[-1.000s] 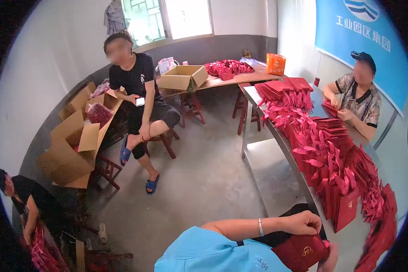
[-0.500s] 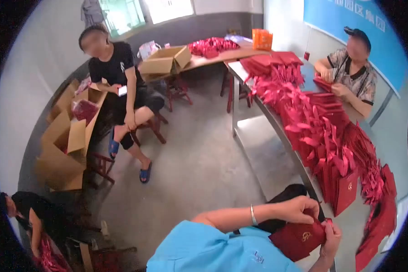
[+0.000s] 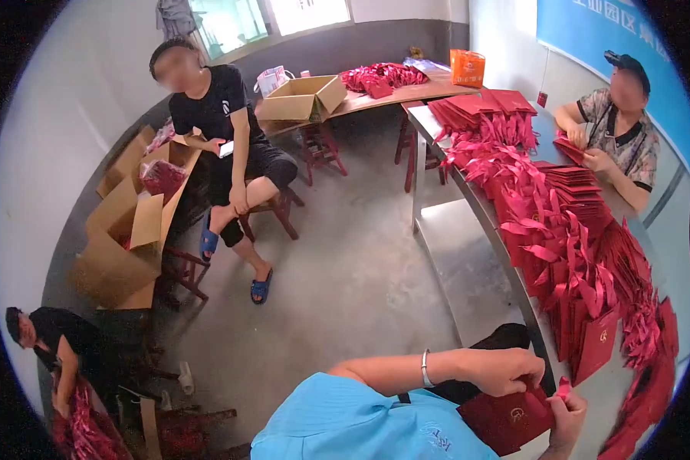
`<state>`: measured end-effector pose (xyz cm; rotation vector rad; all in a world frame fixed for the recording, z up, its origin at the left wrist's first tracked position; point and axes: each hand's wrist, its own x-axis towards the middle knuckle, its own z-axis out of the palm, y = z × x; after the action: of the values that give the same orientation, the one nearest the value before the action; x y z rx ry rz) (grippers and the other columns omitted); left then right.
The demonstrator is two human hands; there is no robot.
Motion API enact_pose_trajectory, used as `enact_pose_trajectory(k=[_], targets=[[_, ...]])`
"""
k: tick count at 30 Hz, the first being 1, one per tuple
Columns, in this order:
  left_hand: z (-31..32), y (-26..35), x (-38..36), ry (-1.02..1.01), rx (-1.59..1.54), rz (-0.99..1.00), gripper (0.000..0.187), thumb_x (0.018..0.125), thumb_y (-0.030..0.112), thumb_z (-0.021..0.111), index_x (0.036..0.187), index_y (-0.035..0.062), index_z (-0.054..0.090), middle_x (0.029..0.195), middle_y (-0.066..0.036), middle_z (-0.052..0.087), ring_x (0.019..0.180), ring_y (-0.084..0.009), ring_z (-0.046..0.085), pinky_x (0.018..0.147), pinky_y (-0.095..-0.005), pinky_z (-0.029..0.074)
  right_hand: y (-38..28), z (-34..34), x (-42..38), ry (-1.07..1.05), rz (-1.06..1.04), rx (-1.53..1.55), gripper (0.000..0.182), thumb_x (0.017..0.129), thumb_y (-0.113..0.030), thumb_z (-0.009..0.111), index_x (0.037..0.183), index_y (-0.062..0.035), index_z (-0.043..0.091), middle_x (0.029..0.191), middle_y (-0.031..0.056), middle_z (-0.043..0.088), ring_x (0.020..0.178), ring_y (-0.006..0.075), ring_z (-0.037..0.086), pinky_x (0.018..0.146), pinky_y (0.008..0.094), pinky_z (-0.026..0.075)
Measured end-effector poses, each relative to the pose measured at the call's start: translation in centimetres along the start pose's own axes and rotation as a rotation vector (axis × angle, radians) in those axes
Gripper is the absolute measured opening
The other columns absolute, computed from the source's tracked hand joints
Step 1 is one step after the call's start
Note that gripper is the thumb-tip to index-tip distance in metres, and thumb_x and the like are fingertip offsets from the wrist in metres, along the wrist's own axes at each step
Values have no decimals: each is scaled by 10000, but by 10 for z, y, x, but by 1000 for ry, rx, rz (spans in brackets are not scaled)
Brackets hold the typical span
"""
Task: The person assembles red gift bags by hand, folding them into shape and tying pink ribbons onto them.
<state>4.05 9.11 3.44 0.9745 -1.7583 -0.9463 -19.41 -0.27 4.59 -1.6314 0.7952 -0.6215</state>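
A red bag (image 3: 506, 422) with a small gold emblem lies over my lap at the table's near edge. My left hand (image 3: 510, 371), with a bangle at the wrist, bends over the bag's top edge, fingers curled down onto it. At the bag's right corner, my right hand (image 3: 566, 414) pinches it, with a bit of pink ribbon (image 3: 563, 387) showing above the fingers. Just beyond, more red bags (image 3: 596, 345) with ribbons stand packed along the metal table (image 3: 540, 337).
Across the table a person (image 3: 621, 130) handles a red bag. Another person (image 3: 222, 130) sits on a stool with a phone. A third person (image 3: 69, 360) is at lower left with red ribbons. Cardboard boxes (image 3: 123, 253) stand at left; an orange bag (image 3: 467, 67) sits behind.
The view has shifted, so the room appears slightly further right. My left hand has moved slightly right and down along the bag's top; both hands stay at the bag.
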Motion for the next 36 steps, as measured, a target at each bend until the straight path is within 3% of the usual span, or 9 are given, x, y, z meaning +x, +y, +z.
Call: enact_pose_trajectory(k=[2, 5, 7, 10, 14, 16, 19, 27, 36], targets=[[-4, 10, -3, -8, 31, -7, 214, 770, 12, 594, 982, -3, 567, 942, -167, 580, 957, -333, 555, 844, -416, 446, 0, -2, 2, 6, -59, -65, 149, 773, -65, 646, 650, 2, 592, 647, -30, 520, 602, 58, 468, 544, 233, 361], [-8, 3, 0, -26, 55, 41, 197, 774, 17, 591, 968, -11, 579, 951, -180, 590, 958, -347, 559, 852, -429, 449, -1, -10, 4, -57, -74, -172, 153, 762, -48, 679, 668, -1, 569, 688, 36, 562, 597, 132, 511, 533, 292, 389], [-8, -2, 3, -39, 46, 94, 182, 776, 21, 590, 955, -14, 589, 954, -185, 595, 959, -352, 560, 857, -433, 450, -37, 1, 1, -133, -106, -388, 120, 862, -104, 656, 885, 13, 678, 760, 30, 586, 736, 145, 528, 734, 296, 455], [-6, -5, 6, -64, 38, 59, 148, 774, 13, 586, 917, -19, 609, 950, -187, 604, 945, -352, 563, 844, -430, 452, -38, 8, 2, -34, -101, -327, 84, 832, -64, 690, 788, 6, 671, 706, 39, 544, 700, 133, 492, 703, 294, 438], [0, -5, 12, -94, 50, 44, 119, 765, 4, 594, 881, -15, 617, 919, -177, 598, 929, -345, 558, 828, -420, 452, -36, 5, -1, -14, -4, -262, 95, 844, -83, 682, 808, 5, 676, 729, 48, 569, 740, 148, 511, 754, 307, 446], [6, -5, 13, -85, 54, 50, 116, 761, 3, 598, 874, -12, 617, 909, -173, 594, 922, -342, 554, 822, -417, 451, -26, 2, -2, 4, -164, -303, 92, 843, -87, 684, 813, 0, 678, 746, 63, 588, 782, 177, 522, 819, 326, 442], [12, -3, 15, 12, 52, 109, 107, 729, -8, 601, 831, -16, 632, 849, -168, 622, 883, -330, 569, 791, -406, 449, -6, -6, -5, 40, -165, -274, 100, 841, -88, 689, 799, 2, 675, 770, 77, 604, 826, 204, 534, 874, 342, 428], [30, -5, 10, -49, 146, 25, 84, 711, 0, 605, 790, -21, 586, 828, -181, 578, 852, -365, 538, 744, -413, 458, 18, -3, -14, 68, -249, -264, 99, 813, -91, 723, 797, -6, 675, 752, 89, 628, 669, 194, 543, 673, 313, 466], [33, -18, -6, 135, 159, -57, 132, 733, -2, 576, 845, -26, 643, 821, -184, 606, 862, -351, 567, 756, -410, 465, 36, 7, 11, -7, -349, -253, 124, 822, -94, 719, 796, 4, 648, 732, 72, 595, 654, 181, 515, 642, 314, 449]])
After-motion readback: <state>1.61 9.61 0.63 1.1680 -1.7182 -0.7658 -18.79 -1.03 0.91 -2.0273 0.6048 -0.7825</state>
